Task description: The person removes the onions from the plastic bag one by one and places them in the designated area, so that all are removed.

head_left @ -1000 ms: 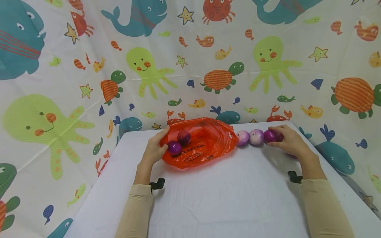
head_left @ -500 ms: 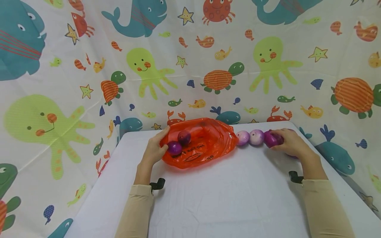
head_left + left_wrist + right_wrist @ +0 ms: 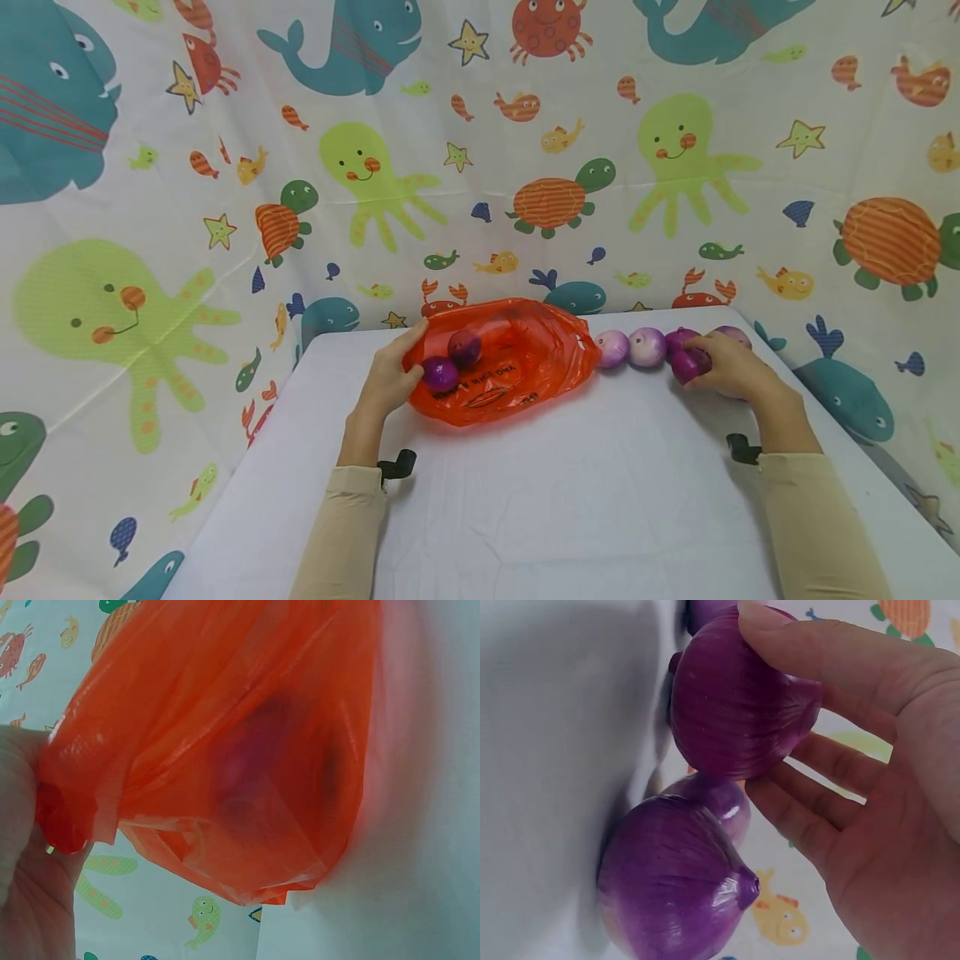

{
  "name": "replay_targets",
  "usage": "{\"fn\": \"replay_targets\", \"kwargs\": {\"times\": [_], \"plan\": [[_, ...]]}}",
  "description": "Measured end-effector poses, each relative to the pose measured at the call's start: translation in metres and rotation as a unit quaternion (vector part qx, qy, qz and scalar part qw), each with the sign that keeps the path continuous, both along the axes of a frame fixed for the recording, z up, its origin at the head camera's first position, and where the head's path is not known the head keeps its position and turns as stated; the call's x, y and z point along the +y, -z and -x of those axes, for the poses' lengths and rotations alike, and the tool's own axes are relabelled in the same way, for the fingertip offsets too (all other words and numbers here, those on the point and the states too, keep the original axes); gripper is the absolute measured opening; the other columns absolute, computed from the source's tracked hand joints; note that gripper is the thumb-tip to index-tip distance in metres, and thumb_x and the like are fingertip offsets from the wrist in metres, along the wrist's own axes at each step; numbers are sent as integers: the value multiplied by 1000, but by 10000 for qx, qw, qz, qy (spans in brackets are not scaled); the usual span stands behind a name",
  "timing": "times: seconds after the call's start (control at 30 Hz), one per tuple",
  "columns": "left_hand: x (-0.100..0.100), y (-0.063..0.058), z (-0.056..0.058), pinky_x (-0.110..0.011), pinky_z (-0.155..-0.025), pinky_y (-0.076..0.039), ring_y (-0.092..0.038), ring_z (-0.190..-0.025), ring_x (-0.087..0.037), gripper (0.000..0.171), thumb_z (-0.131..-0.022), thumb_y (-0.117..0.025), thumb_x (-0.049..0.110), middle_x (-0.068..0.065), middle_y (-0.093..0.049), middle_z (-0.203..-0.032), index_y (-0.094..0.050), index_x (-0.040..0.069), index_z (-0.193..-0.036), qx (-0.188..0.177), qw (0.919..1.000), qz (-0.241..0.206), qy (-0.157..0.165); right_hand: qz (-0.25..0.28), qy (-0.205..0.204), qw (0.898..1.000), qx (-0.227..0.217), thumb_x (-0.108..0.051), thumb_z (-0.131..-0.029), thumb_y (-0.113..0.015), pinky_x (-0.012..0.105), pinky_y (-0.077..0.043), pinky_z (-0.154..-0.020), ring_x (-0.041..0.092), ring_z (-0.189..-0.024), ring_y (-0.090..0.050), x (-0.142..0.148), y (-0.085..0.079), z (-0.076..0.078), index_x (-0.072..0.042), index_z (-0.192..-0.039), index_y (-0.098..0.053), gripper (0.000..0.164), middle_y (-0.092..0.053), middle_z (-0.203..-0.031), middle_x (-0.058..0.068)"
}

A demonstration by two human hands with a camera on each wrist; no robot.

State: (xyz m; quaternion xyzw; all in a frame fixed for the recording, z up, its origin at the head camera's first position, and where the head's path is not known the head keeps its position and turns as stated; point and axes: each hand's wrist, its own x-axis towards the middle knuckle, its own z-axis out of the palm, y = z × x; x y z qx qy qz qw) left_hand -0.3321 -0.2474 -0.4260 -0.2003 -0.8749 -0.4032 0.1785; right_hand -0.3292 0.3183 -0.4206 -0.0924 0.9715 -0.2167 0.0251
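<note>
My left hand (image 3: 390, 371) holds the left edge of a red plastic bag (image 3: 525, 379), its mouth facing me. Two purple onions (image 3: 440, 373) lie inside near that hand; through the film they show as a dark shape in the left wrist view. At the back right, my right hand (image 3: 735, 367) grips a dark purple onion (image 3: 735, 697) between thumb and fingers, its fingertips curved round the side. Right behind it in the row is another dark onion (image 3: 681, 338). Below the held onion in the right wrist view sits a glossy purple onion (image 3: 675, 877).
Two paler purple-white onions (image 3: 647, 346) stand between the bag and my right hand, one close against the bag. Another onion (image 3: 733, 335) shows behind my right hand. A white cloth covers the table (image 3: 570, 500), and a sea-animal curtain (image 3: 480, 108) hangs behind.
My right hand has drawn its onion a little toward me, out of the row, uncovering a dark onion behind it. The left hand and bag stay in place.
</note>
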Motion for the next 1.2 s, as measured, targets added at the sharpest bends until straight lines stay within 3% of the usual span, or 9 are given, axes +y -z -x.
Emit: {"fn": "replay_targets", "kwargs": {"times": [0.77,1.2], "plan": [[0,1,-1,-53,-112,-48,-44,-151,-31,87,-87,-68,-16,-3,-48,-162,-44,26,-159,-78,10000,4,-23,111,171,9994,-289,-13,-76,-91,78,-42,-103,57,-133,-41,-3,7,3,5,-144,-47,83,-50,-140,36],[0,0,0,-53,-113,-48,-44,-151,-32,86,-87,-69,-15,-3,-49,-161,-44,26,-159,-34,10000,7,-10,132,239,9989,-378,-15,-77,-92,79,-42,-102,58,-134,-39,-3,5,0,4,-146,-45,86,-48,-141,37]]}}
